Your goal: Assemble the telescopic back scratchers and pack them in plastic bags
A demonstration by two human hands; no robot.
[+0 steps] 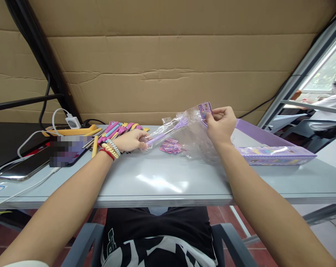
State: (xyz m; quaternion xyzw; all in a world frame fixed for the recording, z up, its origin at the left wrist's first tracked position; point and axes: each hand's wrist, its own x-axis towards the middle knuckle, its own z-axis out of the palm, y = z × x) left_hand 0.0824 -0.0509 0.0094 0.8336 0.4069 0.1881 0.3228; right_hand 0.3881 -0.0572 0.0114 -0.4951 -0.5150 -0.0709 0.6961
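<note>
My left hand (132, 141) is closed on the lower end of a clear plastic sleeve (168, 130) that holds a purple pen (170, 129) with a hand-shaped top. My right hand (221, 124) pinches a small purple card (205, 110) at the sleeve's upper end, just above the table. Coiled hair ties and a red band sit on my left wrist. A small heap of pink and purple cards (171, 146) lies on the grey table (162, 181) between my hands.
A bundle of colourful hand-topped pens (117, 130) lies left of my left hand. A purple box (268, 148) stands at the right. Phones, a white charger (72, 121) and cables fill the left side. Cardboard walls the back. Another person sits far right.
</note>
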